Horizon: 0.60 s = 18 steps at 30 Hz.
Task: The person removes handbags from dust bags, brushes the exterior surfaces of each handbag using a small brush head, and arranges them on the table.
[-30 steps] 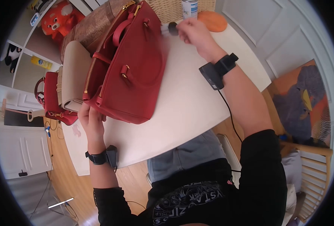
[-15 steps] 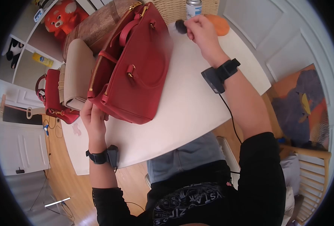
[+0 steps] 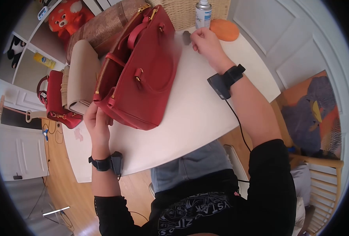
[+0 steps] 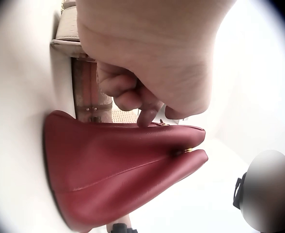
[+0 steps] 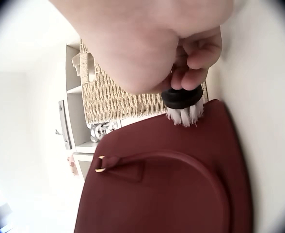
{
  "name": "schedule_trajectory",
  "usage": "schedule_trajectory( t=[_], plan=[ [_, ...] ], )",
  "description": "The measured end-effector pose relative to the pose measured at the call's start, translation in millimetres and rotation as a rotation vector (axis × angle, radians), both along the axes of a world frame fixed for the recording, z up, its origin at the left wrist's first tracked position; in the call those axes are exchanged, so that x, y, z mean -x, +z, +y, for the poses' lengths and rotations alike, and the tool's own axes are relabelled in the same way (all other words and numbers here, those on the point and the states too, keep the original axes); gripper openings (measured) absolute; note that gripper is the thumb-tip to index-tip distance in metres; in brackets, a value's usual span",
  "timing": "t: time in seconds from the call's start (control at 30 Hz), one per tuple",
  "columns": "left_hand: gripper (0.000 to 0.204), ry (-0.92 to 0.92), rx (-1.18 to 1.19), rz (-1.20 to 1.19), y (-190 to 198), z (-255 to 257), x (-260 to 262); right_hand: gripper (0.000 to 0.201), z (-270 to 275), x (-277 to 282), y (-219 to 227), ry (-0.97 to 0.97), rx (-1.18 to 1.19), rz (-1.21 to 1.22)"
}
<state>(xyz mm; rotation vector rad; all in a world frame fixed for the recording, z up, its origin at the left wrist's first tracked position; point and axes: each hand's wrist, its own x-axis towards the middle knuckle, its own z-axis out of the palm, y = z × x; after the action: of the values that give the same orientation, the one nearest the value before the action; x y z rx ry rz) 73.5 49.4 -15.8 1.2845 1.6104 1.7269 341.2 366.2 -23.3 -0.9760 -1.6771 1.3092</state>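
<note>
A red leather handbag (image 3: 149, 92) with gold zips stands on the table, its top gaping. At its far end my right hand (image 3: 206, 44) grips a small black round brush (image 3: 186, 38). In the right wrist view the white bristles (image 5: 185, 115) meet the bag's outer panel, above the curved carrying strap (image 5: 181, 158); in the head view they are blurred. My left hand (image 3: 97, 122) holds the bag's near end with curled fingers. From the left wrist, a fingertip (image 4: 146, 118) lies against the upper side of the bag, partly covered by the palm.
Behind the bag stand a beige bag (image 3: 82, 74), a brown patterned bag (image 3: 107, 27) and a smaller red bag (image 3: 55, 96). A spray can (image 3: 203, 16), an orange disc (image 3: 224, 30) and a woven basket (image 3: 178, 13) sit at the back. Cables run from both wrist cameras.
The right hand and brush have shifted slightly right along the bag's far end and then a little toward me. My left hand keeps its hold, and the bag stays put.
</note>
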Motion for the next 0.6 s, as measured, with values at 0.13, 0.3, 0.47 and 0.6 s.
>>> schedule_trajectory(
  t=[0.13,0.3,0.47,0.6],
  plan=[
    [0.032,0.001,0.007,0.059,0,1,3,0.013,2,2,25,-0.028,0.027,0.400],
    [0.031,-0.024,0.003,0.069,3,1,-2,0.018,-11,6,27,0.093,-0.093,0.224],
    [0.030,-0.024,-0.007,0.067,2,-2,-2,0.017,-7,10,45,0.003,-0.107,0.532],
    [0.029,-0.023,0.011,0.048,-2,1,-2,0.015,-17,12,48,-0.002,-0.112,0.382]
  ],
)
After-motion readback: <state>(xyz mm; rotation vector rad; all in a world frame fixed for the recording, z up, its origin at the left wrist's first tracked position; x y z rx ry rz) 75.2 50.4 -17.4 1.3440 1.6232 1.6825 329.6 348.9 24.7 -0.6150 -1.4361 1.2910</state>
